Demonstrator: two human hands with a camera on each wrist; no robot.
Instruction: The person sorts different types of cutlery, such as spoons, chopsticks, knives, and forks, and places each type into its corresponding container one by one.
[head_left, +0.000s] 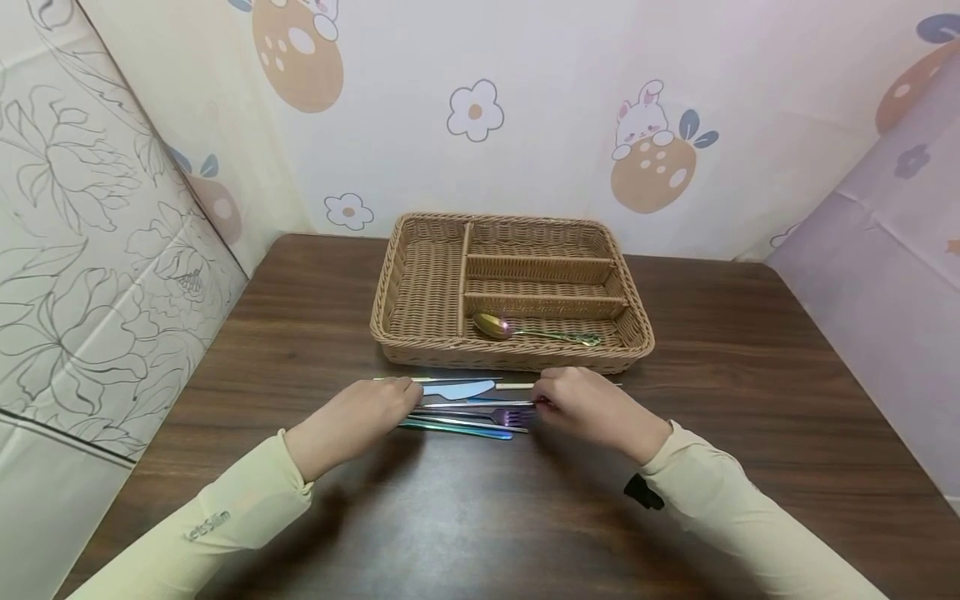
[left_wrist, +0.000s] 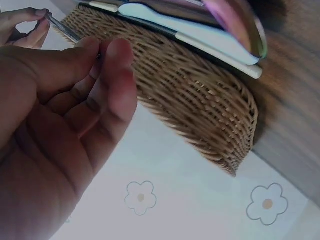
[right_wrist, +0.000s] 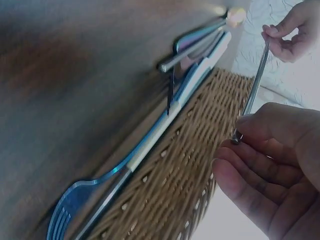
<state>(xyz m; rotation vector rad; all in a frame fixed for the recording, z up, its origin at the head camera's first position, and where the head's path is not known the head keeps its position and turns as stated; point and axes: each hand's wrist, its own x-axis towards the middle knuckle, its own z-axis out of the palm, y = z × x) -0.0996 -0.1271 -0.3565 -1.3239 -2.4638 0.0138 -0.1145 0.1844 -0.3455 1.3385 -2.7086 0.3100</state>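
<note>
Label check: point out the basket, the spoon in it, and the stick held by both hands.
Basket (head_left: 502, 357), head view: front wall.
Spoon (head_left: 493, 326), head view: bowl.
Stick (right_wrist: 256, 83), right wrist view: middle of shaft.

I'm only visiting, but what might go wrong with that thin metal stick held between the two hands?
1. It may slip: the left hand and right hand each pinch thin metal stick near an end, so it could drop onto the cutlery below.
2. Pieces may get knocked: the purple fork and light-blue knife lie crowded together.
3. A hand might bump the wicker basket just behind them.
</note>
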